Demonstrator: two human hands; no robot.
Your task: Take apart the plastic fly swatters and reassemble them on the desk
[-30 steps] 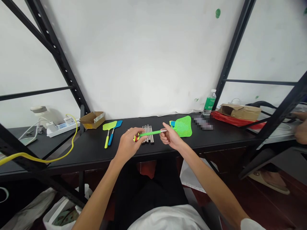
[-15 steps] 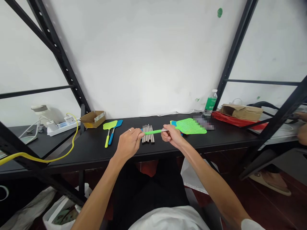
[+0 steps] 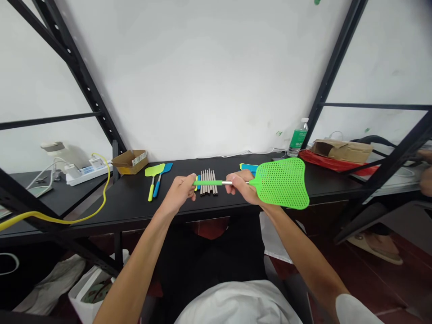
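The green swatter (image 3: 282,183) has swung round since the last frame: its mesh head now shows broad and sits farther right, and more of the silver shaft (image 3: 227,183) shows between the hands. The left hand (image 3: 182,189) is closed round the end of the green handle (image 3: 212,182); the right hand (image 3: 241,185) grips the shaft close to the head. The swatter is held level above the front of the black desk (image 3: 126,195). Behind the handle, grey rods (image 3: 208,184) lie side by side on the desk. To their left lie a lime swatter (image 3: 154,170) and a blue swatter (image 3: 166,168), heads together. Blue and lime pieces (image 3: 249,167) lie partly hidden behind the green head. Farther back are an open box (image 3: 130,163) at left and an upright bottle (image 3: 298,138) at right, near the white wall (image 3: 209,81).
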